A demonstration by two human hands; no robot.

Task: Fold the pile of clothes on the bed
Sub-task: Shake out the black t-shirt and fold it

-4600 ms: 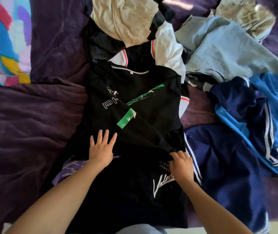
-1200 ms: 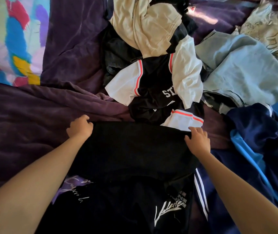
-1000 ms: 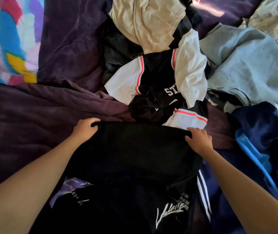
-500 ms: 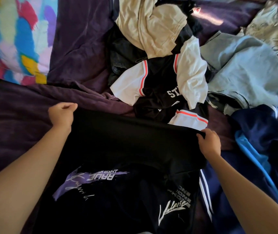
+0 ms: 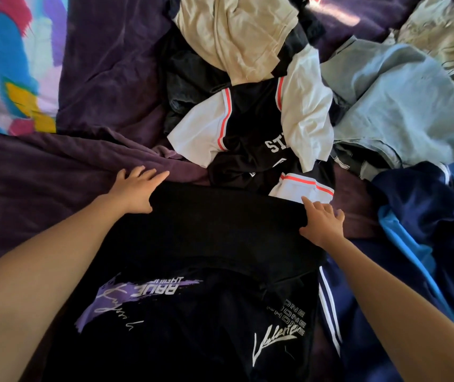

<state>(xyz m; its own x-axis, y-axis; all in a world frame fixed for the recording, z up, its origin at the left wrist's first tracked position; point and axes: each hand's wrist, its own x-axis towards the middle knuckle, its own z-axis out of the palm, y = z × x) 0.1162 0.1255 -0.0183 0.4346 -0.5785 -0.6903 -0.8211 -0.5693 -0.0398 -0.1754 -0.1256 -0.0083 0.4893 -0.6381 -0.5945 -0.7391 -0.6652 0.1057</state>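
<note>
Fingers point(image 5: 154, 176) straight and holding nothing, the left hand point(image 5: 133, 190) and right hand point(image 5: 322, 223) rest on the far corners of the black shirt point(image 5: 220, 232), pile of clothes point(image 5: 250, 125) just beyond them.

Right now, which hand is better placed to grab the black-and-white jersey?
Right, likely. Fingertips of the right hand lie beside the striped edge of the jersey; the left hand rests on the black shirt, farther away.
</note>
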